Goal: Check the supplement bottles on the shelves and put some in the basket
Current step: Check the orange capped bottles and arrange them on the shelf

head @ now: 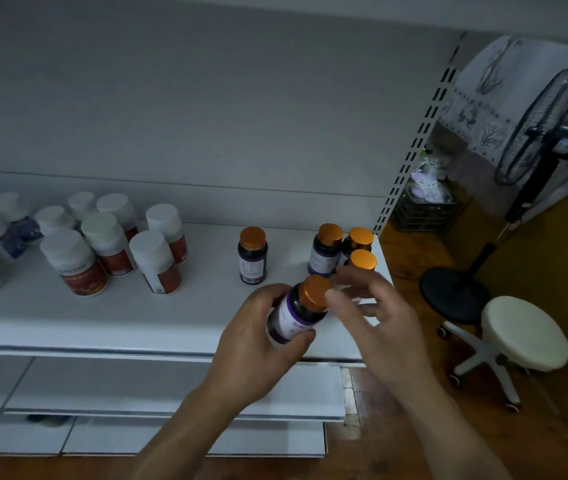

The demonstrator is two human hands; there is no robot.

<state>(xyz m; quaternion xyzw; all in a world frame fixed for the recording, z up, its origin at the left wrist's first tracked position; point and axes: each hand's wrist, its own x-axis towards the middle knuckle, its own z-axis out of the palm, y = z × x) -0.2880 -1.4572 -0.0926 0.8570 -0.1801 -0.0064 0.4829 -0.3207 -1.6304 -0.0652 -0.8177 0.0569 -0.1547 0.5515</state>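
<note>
Held bottle [293, 315]: dark, purple-and-white label, above front edge of white shelf [68, 317], right of middle. Long axis tilted, orange cap [316, 292] pointing up and right, base toward person.

Left hand [258, 337] wraps bottle body, fingers curled behind, thumb across base.

Right hand [376, 306] loosely spread, holding nothing; thumb tip at cap rim, contact unclear in motion blur.

Behind: lone orange-capped bottle [253, 254] upright; three more [327, 251] clustered at shelf's right end.

Far left: white-capped bottles [113, 244], red labels.

Right, on floor: stool [524, 330], standing fan [545, 126].
</note>
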